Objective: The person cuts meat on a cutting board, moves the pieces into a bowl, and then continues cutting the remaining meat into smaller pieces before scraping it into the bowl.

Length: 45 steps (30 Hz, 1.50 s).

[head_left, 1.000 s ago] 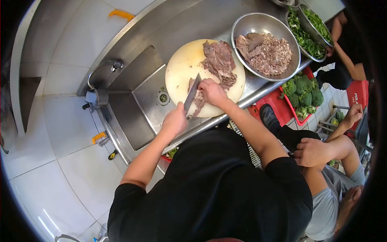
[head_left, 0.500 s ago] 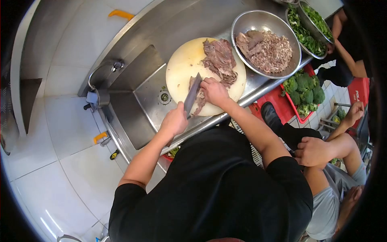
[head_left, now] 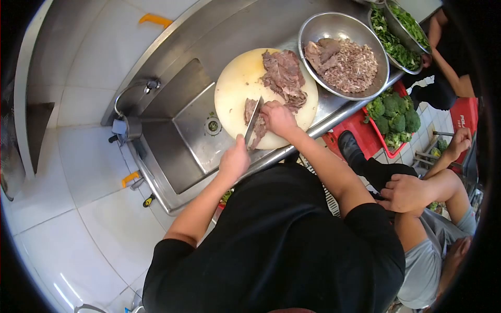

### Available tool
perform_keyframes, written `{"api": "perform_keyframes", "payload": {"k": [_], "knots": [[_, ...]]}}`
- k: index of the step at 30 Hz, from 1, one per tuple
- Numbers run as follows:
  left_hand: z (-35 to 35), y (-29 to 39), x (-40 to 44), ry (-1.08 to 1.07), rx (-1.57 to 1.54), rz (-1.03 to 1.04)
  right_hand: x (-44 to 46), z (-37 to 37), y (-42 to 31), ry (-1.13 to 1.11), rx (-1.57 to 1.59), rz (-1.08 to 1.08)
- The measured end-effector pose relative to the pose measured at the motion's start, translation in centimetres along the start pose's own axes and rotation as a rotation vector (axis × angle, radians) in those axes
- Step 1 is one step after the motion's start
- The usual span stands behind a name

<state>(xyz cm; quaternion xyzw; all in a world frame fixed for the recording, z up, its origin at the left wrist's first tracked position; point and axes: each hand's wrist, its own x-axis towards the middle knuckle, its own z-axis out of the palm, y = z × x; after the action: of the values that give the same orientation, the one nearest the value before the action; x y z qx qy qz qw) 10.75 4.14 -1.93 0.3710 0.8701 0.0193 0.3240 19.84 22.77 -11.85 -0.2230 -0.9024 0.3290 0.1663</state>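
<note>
At a stainless-steel sink [head_left: 180,148], we see the left hand [head_left: 235,158] closed around the handle of a knife [head_left: 254,121], its blade angled across sliced cooked meat [head_left: 250,107] near the near edge of a round cutting board [head_left: 229,88]. The right hand [head_left: 279,120] bends its fingers over the meat just beside the blade; we cannot tell how tightly they close. Beyond that hand lies a larger meat piece [head_left: 283,73], toward the board's far right edge, beside a metal bowl [head_left: 319,30] of chopped meat [head_left: 355,68].
</note>
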Motion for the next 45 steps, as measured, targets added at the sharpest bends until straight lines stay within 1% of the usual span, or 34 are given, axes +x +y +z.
{"api": "perform_keyframes", "payload": {"k": [3, 4, 6, 8, 9, 13, 16, 21, 25, 29, 31, 32, 34, 36, 39, 40, 43, 44, 45], "knots": [[-2.1, 0.3, 2.0, 0.02, -0.017, 0.091, 0.4, -0.5, 0.1, -0.054, 0.022, 0.008], [-3.4, 0.3, 1.8, 0.036, 0.007, 0.11, 0.7, -0.8, -0.3, -0.04, 0.016, 0.019], [-4.4, 0.4, 1.1, 0.099, -0.029, 0.049, 1.1, -1.3, -1.2, -0.011, 0.013, 0.048], [-5.0, 0.4, 0.9, 0.143, -0.059, -0.005, 2.1, -1.2, -1.5, 0.002, 0.036, -0.133], [-5.0, 0.4, 1.1, 0.129, -0.05, -0.013, 2.7, -1.1, -1.5, 0.008, 0.048, -0.221], [-3.3, -0.1, 2.0, 0.104, -0.02, -0.036, 3.6, 0.8, -1.0, -0.175, -0.064, -0.229], [-3.0, -0.9, 1.3, 0.074, -0.007, -0.033, 3.9, 1.0, -0.9, -0.214, -0.137, -0.239], [-3.2, -1.4, -0.3, 0.024, 0.046, -0.045, 4.0, 0.8, -1.2, -0.232, -0.169, -0.252], [-2.4, -1.5, 1.0, 0.016, 0.029, -0.065, 4.4, 0.4, -1.3, -0.301, -0.225, -0.273], [-2.5, -0.7, 3.0, 0.052, -0.012, -0.063, 4.4, 0.7, -0.9, -0.279, -0.26, -0.29], [-3.0, -1.2, 1.8, 0.03, 0.001, -0.051, 4.5, 0.3, -1.3, -0.294, -0.256, -0.272], [-3.3, -1.5, 1.3, 0.02, 0.01, -0.039, 4.5, 0.5, -1.2, -0.283, -0.221, -0.258], [-2.4, -2.4, -0.9, 0.001, 0.007, -0.083, 4.1, 0.9, -0.7, -0.259, -0.156, -0.218], [-1.3, -2.9, -1.1, -0.018, 0.018, -0.14, 3.8, 1.1, -0.3, -0.227, -0.13, -0.202], [-1.7, -2.3, 1.8, 0.087, -0.011, -0.041, 4.1, 1.0, -0.2, -0.231, -0.007, -0.171], [-2.3, -2.0, 3.0, 0.084, -0.005, -0.027, 4.2, 0.8, -0.1, -0.239, 0.044, -0.158], [-4.4, -0.7, 4.6, 0.094, 0.011, 0.034, 3.8, -0.7, -0.2, 0.022, 0.215, -0.09], [-5.1, -0.7, 4.3, 0.106, 0.014, 0.052, 3.3, -1.3, -0.2, 0.165, 0.187, -0.129], [-5.6, -0.6, 4.0, 0.115, 0.019, 0.069, 2.6, -1.9, -0.3, 0.154, 0.177, -0.105]]}}
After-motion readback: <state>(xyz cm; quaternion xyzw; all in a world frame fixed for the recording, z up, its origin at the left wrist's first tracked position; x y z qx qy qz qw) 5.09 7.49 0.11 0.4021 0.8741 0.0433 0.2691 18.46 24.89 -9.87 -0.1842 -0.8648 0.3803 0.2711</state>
